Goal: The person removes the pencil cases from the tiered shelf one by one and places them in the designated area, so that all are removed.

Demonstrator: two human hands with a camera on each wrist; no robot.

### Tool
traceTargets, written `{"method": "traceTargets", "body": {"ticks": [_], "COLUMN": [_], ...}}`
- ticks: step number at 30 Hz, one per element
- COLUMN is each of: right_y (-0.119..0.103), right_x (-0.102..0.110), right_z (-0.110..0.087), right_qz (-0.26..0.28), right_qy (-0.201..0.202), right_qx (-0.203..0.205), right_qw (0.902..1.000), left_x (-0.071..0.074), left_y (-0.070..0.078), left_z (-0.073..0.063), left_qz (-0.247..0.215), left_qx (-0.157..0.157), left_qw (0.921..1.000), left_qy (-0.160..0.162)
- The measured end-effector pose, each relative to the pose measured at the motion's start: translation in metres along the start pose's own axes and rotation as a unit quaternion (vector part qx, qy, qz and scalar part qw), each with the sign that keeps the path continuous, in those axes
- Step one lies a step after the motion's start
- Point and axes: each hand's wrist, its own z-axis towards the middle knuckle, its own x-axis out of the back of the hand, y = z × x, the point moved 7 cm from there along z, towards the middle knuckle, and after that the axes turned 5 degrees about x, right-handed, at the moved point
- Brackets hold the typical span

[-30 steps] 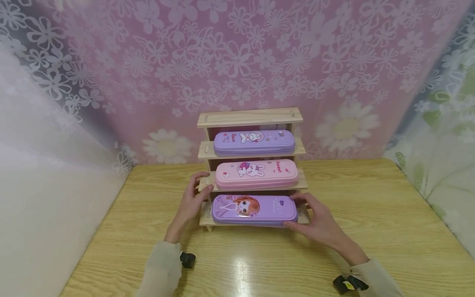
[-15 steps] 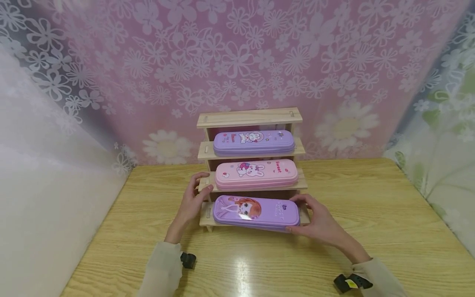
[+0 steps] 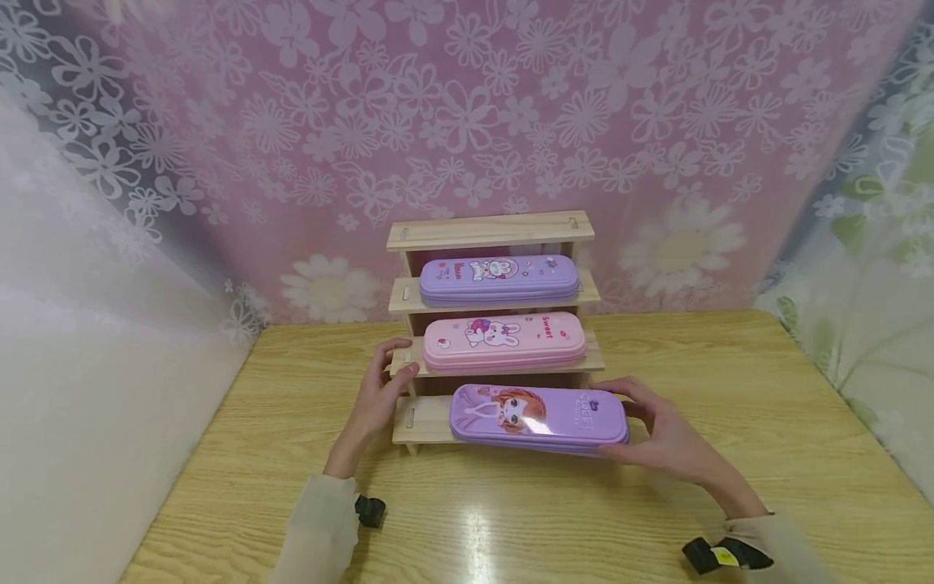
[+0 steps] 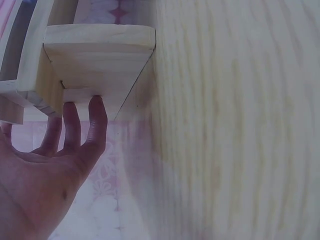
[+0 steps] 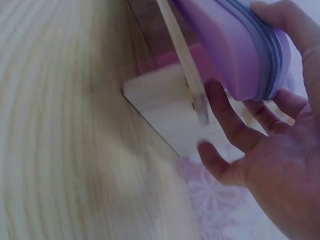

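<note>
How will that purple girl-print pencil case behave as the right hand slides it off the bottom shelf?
The purple pencil case keeps its flat shape while overhanging the wooden rack, so it is probably stiff. Its lid shines, so it may be slippery. The right hand grips only one end, so the far end may dip.

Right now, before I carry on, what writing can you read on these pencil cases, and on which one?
"Sweet": on the pink pencil case on the middle shelf, right of the rabbit.
Purple girl pencil case, held by the right hand: pale print beside a small heart, too blurred to read.
Top purple pencil case: small pink word at its left end, too small to read.
</note>
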Motion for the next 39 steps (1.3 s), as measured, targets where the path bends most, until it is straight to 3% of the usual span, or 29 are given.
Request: {"method": "traceTargets", "body": {"ticks": [10, 23, 31, 39], "right_y": [0.01, 0.008, 0.015, 0.02], "right_x": [0.027, 0.06, 0.084, 0.104], "right_z": [-0.016, -0.036, -0.052, -0.068], "right_qz": [0.078, 0.167, 0.158, 0.189], "right_qy": [-0.036, -0.033, 0.0, 0.002], "right_qx": [-0.037, 0.005, 0.011, 0.033], "right_qw": [0.9956, 0.9854, 0.9874, 0.9815], "left_x": [0.0, 0.0, 0.001, 0.001], "left_y": [0.003, 0.002, -0.001, 0.0], "left_z": [-0.002, -0.001, 0.0, 0.001], "left_qz": [0.011, 0.016, 0.013, 0.01], "left_qx": [-0.009, -0.005, -0.01, -0.017], "left_qw": [0.9999, 0.9999, 0.9999, 0.9998], "left_qy": [0.002, 0.0, 0.0, 0.002]}}
